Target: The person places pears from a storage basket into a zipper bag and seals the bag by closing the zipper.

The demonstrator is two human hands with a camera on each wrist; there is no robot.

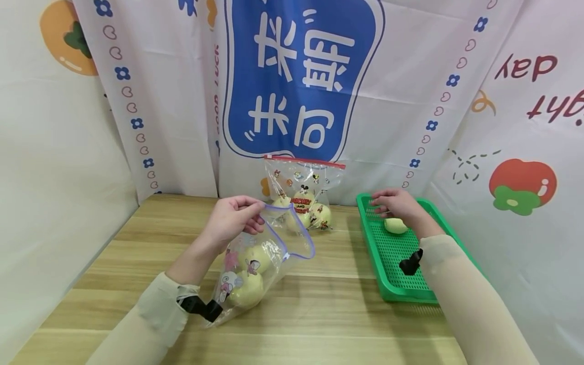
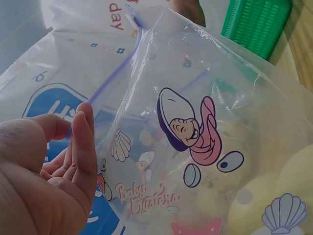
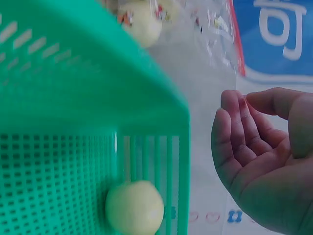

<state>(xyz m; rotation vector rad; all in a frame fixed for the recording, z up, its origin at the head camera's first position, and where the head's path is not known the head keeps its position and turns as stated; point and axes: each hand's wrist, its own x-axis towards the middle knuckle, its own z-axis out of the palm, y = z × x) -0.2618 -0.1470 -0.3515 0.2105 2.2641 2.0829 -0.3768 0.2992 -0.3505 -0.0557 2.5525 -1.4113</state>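
My left hand (image 1: 233, 221) pinches the purple zip edge of a clear printed bag (image 1: 274, 263) between thumb and fingers. The bag's mouth gapes toward the right, and pale yellow round items, perhaps fruit, rest inside it. In the left wrist view the thumb and fingertips meet on the purple strip (image 2: 117, 73). Over the back of a green basket (image 1: 388, 293) hovers my right hand (image 1: 398, 207), its fingers loosely bent and holding nothing. Below that hand one pale yellow round item (image 1: 396, 226) lies in the basket; the right wrist view shows it (image 3: 135, 208) by the slotted end wall.
A second clear bag with a red zip (image 1: 304, 161) stands at the back of the wooden table (image 1: 319, 314), several pale yellow items inside. White printed curtains (image 1: 182, 101) hang behind and at both sides.
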